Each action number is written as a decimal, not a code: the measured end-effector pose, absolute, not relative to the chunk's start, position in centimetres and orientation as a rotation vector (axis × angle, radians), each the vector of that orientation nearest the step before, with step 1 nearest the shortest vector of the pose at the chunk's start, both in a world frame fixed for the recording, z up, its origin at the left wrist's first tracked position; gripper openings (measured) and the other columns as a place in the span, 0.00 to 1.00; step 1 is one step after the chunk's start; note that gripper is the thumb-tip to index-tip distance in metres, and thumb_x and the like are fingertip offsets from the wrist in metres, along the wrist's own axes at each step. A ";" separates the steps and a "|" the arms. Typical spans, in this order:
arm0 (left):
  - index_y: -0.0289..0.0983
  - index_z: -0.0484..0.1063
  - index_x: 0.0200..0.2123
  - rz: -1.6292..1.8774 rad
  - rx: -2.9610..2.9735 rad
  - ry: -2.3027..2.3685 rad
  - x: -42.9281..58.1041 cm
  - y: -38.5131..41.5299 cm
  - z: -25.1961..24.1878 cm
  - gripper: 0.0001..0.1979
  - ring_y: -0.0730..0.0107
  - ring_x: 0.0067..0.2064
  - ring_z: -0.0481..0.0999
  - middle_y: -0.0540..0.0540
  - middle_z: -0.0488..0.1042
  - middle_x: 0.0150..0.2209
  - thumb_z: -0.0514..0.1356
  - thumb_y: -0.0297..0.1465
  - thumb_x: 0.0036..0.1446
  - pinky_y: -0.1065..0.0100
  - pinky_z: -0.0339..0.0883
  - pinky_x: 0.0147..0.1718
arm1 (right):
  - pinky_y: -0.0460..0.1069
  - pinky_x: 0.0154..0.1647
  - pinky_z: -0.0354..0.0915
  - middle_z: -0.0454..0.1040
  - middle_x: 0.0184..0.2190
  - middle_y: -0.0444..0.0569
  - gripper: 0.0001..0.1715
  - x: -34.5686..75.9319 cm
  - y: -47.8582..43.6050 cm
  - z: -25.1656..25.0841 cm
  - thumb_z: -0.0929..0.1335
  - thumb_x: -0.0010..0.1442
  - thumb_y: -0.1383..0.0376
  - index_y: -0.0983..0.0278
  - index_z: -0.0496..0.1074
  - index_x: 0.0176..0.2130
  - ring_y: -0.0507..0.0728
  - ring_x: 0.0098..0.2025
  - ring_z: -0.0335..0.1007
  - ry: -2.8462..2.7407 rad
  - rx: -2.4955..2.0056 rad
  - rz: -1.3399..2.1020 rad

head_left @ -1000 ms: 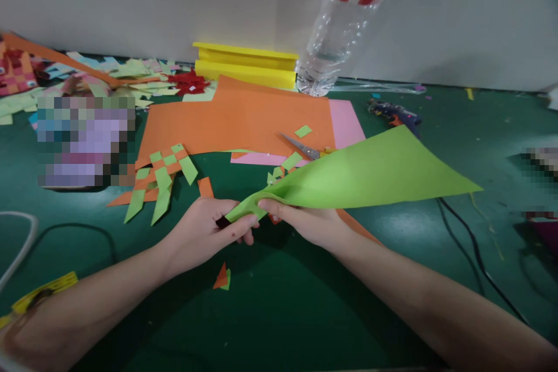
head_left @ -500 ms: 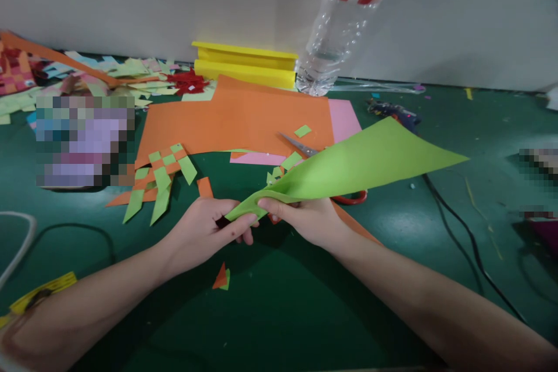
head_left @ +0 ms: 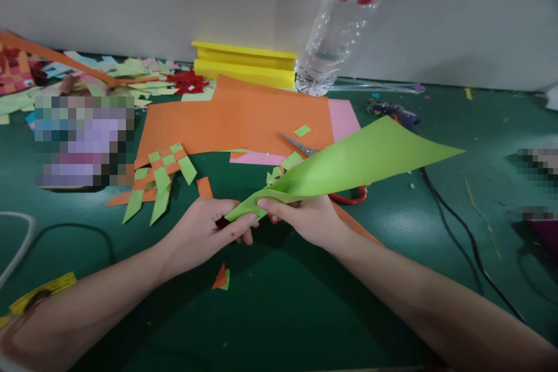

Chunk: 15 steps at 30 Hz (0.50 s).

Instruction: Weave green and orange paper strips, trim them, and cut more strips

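Green sheet [head_left: 361, 160] has swung its free end up vs 1 s ago, baring more of the scissors [head_left: 299, 144]. L hand [head_left: 209, 224] & R hand [head_left: 311, 218] both pinch its narrow folded end above the table [head_left: 270, 314], prob. firmly (undersides hidden); long axis runs up to the right, wide part nearer R hand.

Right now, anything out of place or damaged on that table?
Scissors: partly hidden behind the held green paper, pointing over the orange paper, so perhaps easily missed. Paper scraps lie heaped untidily at the back left. No spill visible.
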<state>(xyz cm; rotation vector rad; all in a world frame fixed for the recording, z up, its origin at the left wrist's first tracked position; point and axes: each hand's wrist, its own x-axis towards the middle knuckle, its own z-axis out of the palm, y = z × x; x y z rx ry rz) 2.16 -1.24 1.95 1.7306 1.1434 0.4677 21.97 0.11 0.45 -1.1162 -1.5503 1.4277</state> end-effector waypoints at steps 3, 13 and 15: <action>0.38 0.77 0.24 0.462 1.736 1.129 2.1 -1.2 1.8 0.17 0.74 0.25 0.77 0.52 0.79 0.23 0.56 0.37 0.62 0.78 0.67 0.25 | 0.46 0.25 0.66 0.73 0.21 0.42 0.12 22.0 0.1 0.5 0.72 0.55 0.59 0.64 0.74 0.26 0.49 0.23 0.68 -1.550 -1.113 1.427; 0.38 0.77 0.25 0.426 1.741 1.189 2.4 -1.8 2.7 0.17 0.74 0.27 0.75 0.52 0.78 0.25 0.55 0.36 0.63 0.76 0.64 0.26 | 0.45 0.24 0.66 0.71 0.19 0.40 0.15 22.2 0.1 0.2 0.72 0.56 0.57 0.62 0.72 0.23 0.49 0.23 0.69 -1.608 -1.105 1.415; 0.38 0.77 0.26 0.397 1.773 1.196 2.3 -1.6 2.5 0.18 0.73 0.26 0.74 0.52 0.77 0.25 0.54 0.38 0.63 0.74 0.61 0.25 | 0.45 0.26 0.67 0.73 0.21 0.40 0.14 22.2 0.1 0.2 0.71 0.58 0.58 0.62 0.73 0.24 0.50 0.25 0.71 -1.639 -1.068 1.414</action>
